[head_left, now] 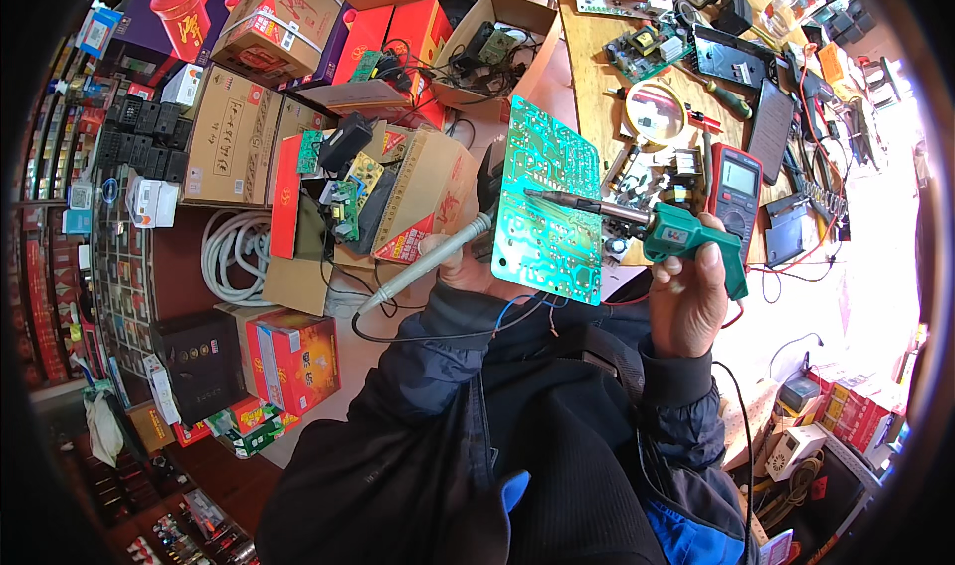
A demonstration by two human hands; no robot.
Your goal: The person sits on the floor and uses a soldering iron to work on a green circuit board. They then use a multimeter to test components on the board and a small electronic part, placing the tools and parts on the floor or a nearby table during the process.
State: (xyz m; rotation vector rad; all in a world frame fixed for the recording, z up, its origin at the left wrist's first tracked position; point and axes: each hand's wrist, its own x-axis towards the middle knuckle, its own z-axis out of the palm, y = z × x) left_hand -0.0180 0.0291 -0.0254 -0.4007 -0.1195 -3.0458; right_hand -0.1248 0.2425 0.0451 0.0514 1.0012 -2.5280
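My left hand holds a green circuit board upright, solder side toward me, together with a grey-handled soldering iron that slants down to the left. Thin wires hang from the board's lower edge. My right hand grips a green pistol-shaped desoldering gun; its dark metal tip touches the middle of the board.
A wooden workbench at upper right carries a red multimeter, other circuit boards, a round magnifier and screwdrivers. Cardboard boxes with parts, a white cable coil and red boxes crowd the floor at left.
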